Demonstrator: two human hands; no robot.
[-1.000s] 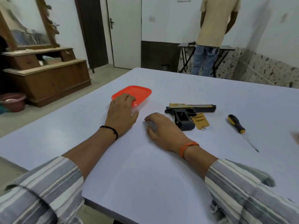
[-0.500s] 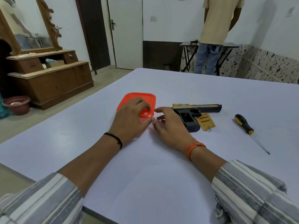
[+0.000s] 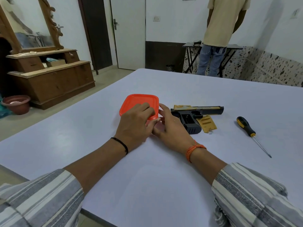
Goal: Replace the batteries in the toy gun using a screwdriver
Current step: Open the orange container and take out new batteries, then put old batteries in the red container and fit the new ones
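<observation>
Both hands are at the orange-lidded container (image 3: 139, 104), which sits on the pale table (image 3: 164, 177) at about ten o'clock from the toy gun (image 3: 193, 117); the left hand (image 3: 134, 123) lies over the near part of the lid with its fingers bent onto it, pressing or holding it; the right hand (image 3: 170, 125) meets the container's right-hand corner with the fingers fairly straight, and whether they hook under the lid's rim cannot be told.

The step in hand looks like opening the container, presumably for fresh batteries; to do it well, the left hand should pin the box down by its body rather than the lid, while the right peels up one corner at three o'clock and works round; a sudden pull could scatter whatever is inside.

The gun lies on its side with the grip cavity exposed; the yellow cover plate (image 3: 206, 123) rests against it at four o'clock; the screwdriver (image 3: 247, 128) lies well apart at three o'clock, tip toward the person; nothing grips it.
</observation>
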